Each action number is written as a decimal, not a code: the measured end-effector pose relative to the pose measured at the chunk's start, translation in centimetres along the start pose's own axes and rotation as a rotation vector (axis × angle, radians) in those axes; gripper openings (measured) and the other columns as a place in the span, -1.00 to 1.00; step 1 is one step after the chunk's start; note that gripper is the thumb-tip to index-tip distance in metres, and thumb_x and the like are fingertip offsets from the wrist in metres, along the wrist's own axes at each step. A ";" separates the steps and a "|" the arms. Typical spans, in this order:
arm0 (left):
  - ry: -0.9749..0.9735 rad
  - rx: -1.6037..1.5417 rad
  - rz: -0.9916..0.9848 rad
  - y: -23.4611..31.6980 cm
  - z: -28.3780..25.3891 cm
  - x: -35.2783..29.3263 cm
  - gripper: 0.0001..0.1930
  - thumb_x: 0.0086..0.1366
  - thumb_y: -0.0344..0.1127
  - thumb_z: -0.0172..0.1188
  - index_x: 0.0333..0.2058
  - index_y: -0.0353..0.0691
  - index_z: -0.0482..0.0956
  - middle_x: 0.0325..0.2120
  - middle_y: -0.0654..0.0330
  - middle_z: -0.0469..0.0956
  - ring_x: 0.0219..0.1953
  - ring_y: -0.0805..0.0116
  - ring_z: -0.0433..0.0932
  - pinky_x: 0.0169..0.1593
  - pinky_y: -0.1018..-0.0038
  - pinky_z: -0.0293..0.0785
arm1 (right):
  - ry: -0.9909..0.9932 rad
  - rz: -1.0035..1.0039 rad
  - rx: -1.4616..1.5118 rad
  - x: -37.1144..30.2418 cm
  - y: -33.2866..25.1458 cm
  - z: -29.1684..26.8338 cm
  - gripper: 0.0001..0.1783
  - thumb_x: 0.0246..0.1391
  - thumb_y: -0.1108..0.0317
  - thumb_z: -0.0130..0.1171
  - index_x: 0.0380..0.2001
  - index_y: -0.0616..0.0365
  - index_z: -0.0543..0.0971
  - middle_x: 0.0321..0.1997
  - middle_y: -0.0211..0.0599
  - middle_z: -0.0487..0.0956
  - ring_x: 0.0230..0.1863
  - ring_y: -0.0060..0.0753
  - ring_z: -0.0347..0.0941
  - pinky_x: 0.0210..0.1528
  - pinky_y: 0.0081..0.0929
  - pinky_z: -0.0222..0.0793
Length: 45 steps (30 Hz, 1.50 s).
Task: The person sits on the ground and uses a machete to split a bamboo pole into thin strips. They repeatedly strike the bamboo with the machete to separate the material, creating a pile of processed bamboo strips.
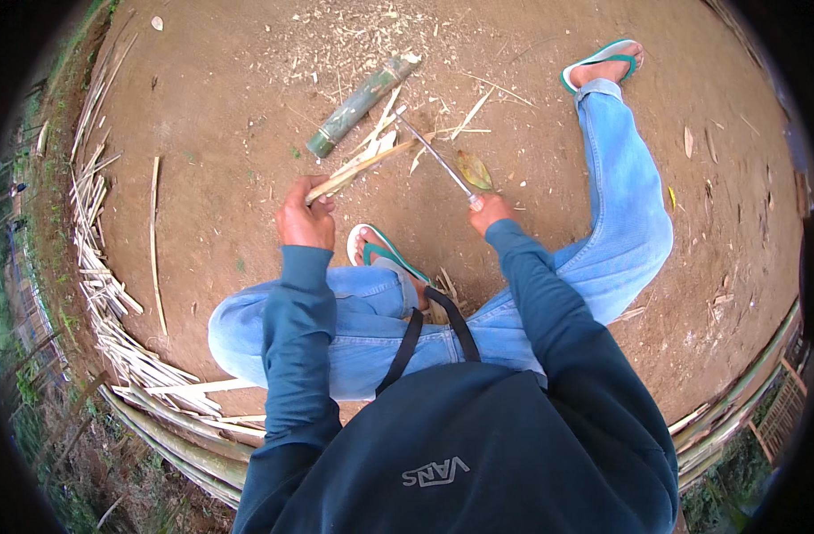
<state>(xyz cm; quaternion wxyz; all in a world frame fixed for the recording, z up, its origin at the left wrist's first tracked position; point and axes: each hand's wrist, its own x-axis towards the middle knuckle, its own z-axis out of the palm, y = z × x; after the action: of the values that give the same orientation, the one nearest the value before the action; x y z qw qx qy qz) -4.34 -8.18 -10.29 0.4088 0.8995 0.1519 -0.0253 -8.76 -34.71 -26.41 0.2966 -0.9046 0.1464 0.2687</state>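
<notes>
My left hand (306, 216) is closed round the near end of a split bamboo strip (369, 162), which slants up and to the right. In my right hand (490, 213) is the handle of a long, narrow-bladed knife (444, 164). Its blade points up and to the left and crosses the strip near the far end; whether the two touch I cannot tell. Just beyond the strip, a green bamboo section (358, 105) lies on the ground with thin pale slivers beside it. A yellowish leaf (474, 170) lies close to the right hand.
Pale shavings (354, 36) are scattered over the brown dirt ahead. Many split strips (100, 267) are piled along the left, with bamboo poles (185, 445) behind them. One thin strip (156, 240) lies apart. My sandaled feet (607, 67) rest on the ground.
</notes>
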 end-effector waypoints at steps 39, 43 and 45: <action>0.041 0.098 -0.042 -0.6 -0.2 0.1 -0.75 0.05 -0.62 0.02 -0.28 -0.23 0.52 -0.55 0.05 0.56 -0.45 0.32 0.58 -0.33 0.42 0.44 | -0.046 0.116 -0.036 0.5 1.0 0.7 -0.71 -0.10 0.15 0.03 -0.33 0.06 0.53 -0.32 0.00 0.54 -0.24 0.08 0.46 -0.20 -0.11 0.38; 0.022 -0.110 -0.074 -2.1 -0.4 0.3 -0.75 0.11 -0.61 0.00 -0.24 -0.26 0.52 -0.56 0.06 0.57 -0.51 0.42 0.58 -0.44 0.51 0.46 | -0.109 -0.147 -0.030 -3.7 -4.1 -1.3 -0.71 -0.11 0.16 0.05 -0.34 0.10 0.52 -0.35 0.00 0.54 -0.27 0.05 0.48 -0.22 -0.12 0.39; 0.017 -0.123 -0.070 -2.0 -0.3 0.2 -0.76 0.13 -0.60 0.01 -0.21 -0.30 0.51 -0.57 0.05 0.56 -0.53 0.42 0.58 -0.46 0.53 0.45 | -0.038 -0.096 -0.018 -3.2 -3.5 -0.2 -0.71 -0.10 0.15 0.05 -0.35 0.09 0.52 -0.35 0.00 0.54 -0.28 0.06 0.47 -0.22 -0.10 0.38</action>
<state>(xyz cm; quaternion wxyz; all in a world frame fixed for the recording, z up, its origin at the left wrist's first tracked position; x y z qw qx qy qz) -4.78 -6.71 -11.58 0.4608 0.8670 0.1881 -0.0226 -9.76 -31.83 -22.85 0.3038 -0.9080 0.0948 0.2725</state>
